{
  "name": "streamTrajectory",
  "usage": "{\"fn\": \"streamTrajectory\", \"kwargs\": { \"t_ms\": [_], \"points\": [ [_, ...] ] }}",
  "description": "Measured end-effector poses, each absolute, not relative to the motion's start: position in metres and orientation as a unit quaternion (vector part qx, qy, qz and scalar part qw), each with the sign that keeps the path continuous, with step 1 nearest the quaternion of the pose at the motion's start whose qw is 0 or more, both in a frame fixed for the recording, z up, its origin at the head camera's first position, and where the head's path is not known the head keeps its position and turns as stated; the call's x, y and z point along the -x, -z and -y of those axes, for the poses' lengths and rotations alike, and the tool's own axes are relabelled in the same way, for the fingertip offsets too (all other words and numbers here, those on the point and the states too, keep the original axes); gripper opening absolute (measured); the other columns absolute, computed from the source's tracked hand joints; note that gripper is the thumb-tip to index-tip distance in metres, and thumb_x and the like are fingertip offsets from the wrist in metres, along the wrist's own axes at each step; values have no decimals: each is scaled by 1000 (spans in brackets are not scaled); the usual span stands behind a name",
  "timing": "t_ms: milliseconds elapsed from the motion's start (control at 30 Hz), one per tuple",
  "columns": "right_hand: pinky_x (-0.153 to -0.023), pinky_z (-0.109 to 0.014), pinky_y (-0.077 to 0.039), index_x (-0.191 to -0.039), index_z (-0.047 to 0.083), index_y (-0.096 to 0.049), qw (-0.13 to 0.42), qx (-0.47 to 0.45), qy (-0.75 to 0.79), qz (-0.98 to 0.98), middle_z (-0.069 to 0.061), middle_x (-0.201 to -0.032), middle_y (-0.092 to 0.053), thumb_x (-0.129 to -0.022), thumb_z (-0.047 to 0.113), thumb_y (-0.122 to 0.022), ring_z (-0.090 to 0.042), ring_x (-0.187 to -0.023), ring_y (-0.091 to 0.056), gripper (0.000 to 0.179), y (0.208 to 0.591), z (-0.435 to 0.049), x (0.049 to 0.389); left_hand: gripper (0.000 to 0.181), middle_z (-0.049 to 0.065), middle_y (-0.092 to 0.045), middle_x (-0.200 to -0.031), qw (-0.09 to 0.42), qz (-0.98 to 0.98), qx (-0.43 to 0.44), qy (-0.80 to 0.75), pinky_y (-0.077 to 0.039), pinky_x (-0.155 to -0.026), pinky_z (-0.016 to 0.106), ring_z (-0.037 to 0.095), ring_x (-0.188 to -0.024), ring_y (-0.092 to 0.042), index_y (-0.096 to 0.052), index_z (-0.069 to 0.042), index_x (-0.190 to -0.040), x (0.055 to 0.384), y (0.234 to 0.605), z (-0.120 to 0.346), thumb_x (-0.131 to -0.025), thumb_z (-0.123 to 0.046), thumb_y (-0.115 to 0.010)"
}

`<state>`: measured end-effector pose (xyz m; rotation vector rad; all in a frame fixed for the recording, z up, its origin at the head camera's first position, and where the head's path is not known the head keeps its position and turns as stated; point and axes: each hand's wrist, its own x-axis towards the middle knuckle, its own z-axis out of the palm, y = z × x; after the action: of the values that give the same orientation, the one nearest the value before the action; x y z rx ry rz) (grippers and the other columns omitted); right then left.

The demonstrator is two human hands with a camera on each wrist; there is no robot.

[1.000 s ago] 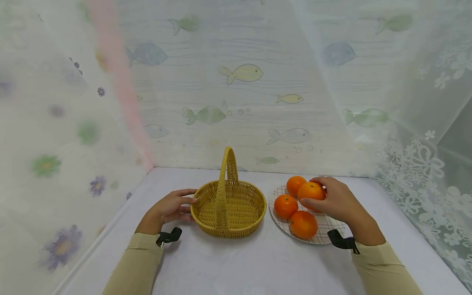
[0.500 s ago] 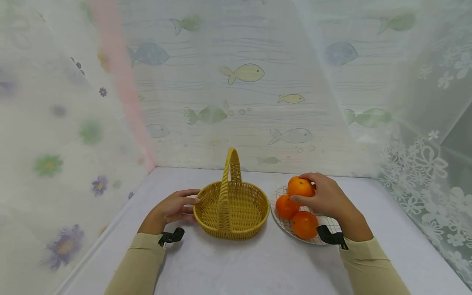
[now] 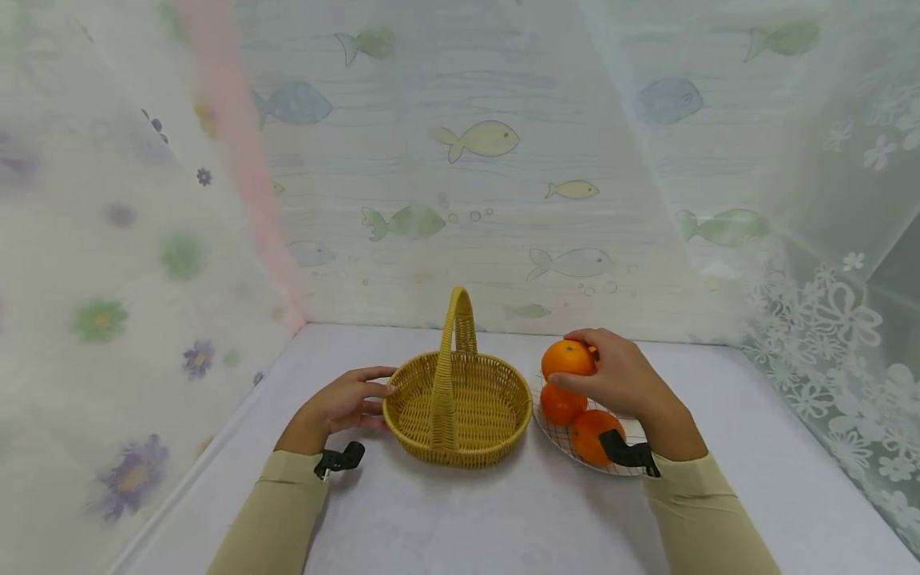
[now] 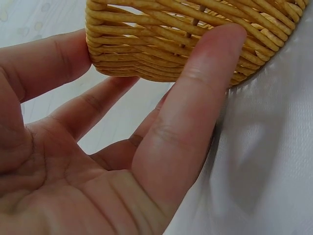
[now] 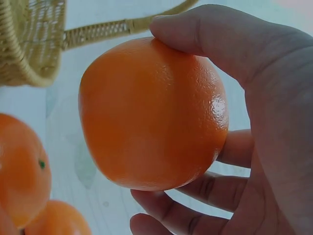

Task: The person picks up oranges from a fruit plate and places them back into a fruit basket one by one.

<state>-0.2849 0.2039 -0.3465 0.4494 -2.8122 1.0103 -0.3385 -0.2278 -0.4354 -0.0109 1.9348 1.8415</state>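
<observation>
My right hand [image 3: 624,375] grips an orange [image 3: 568,359] between thumb and fingers over the left part of the plate. In the right wrist view the held orange [image 5: 154,115] fills the middle, thumb on one side and fingers on the other. A yellow wicker basket [image 3: 496,399] with a tall arched handle stands left of the plate. My left hand [image 3: 346,403] touches the basket's left end with spread, fairly straight fingers. Seen from the left wrist, its thumb [image 4: 183,107] lies against the woven wall [image 4: 156,49]. Inside the basket only bare weave shows.
On a white plate [image 3: 636,435] with brown grid lines lie more oranges; one [image 3: 595,438] sits at the front and another [image 3: 563,405] behind it, under the held one. A white cloth [image 3: 460,519] covers the table. Behind it hangs a fish-patterned curtain [image 3: 402,279].
My right hand has lifted the orange off its place on the plate and carried it left toward the basket. My left hand stays at the basket's end. The head view has shifted slightly.
</observation>
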Motion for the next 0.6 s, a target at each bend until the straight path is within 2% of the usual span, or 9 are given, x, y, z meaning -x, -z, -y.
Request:
{"fn": "streamTrajectory", "kwargs": {
  "t_ms": [267,600],
  "points": [
    [-72,-31,-54,-124,28,-53,44,-155,-359,919,7,-113,-56,-71,60,-75,-19,-91,-58,66,343,-190,287,56,18,-47,-135,240,-702,1,-671,-54,-81,51,32,-107,-62,-44,-17,-141,336,433,226,-90,-21,-66],
    [-71,-29,-53,-128,28,-53,68,-185,-351,916,9,-115,-57,-71,59,-75,-15,-92,-58,69,352,-177,291,53,16,-49,-133,236,-694,7,-680,-54,-81,52,34,-109,-61,-46,-17,-139,337,434,225,-90,-18,-65]
  ]
}}
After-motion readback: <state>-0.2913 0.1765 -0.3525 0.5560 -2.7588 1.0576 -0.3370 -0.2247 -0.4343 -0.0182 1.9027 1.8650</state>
